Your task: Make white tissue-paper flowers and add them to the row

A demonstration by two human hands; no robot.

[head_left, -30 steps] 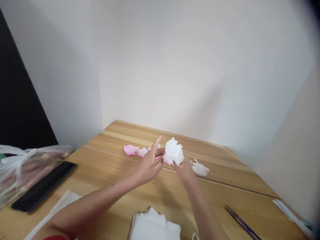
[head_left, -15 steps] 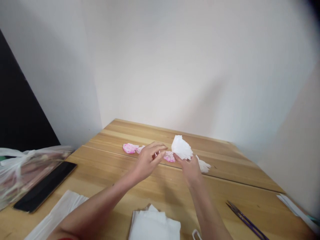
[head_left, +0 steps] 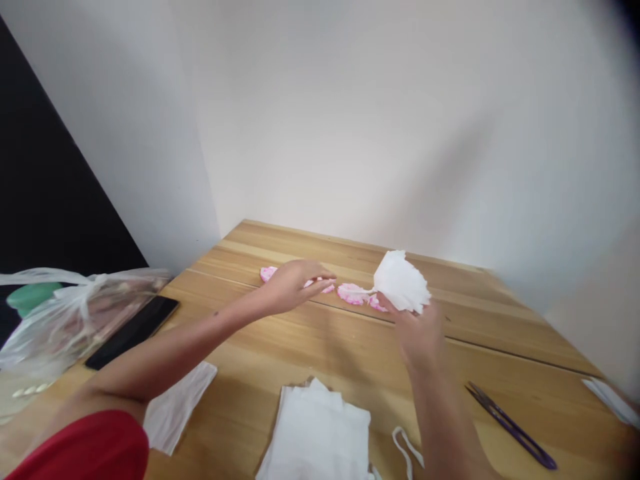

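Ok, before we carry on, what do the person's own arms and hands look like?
The left hand and right hand wear no visible gloves, rings or watch. Both forearms are bare. A plain red sleeve shows at the left arm; no right sleeve is in view.

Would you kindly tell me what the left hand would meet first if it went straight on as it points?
The left hand would probably meet the white ruffled piece held by the right hand, though depth against the pink-edged piece is unclear.
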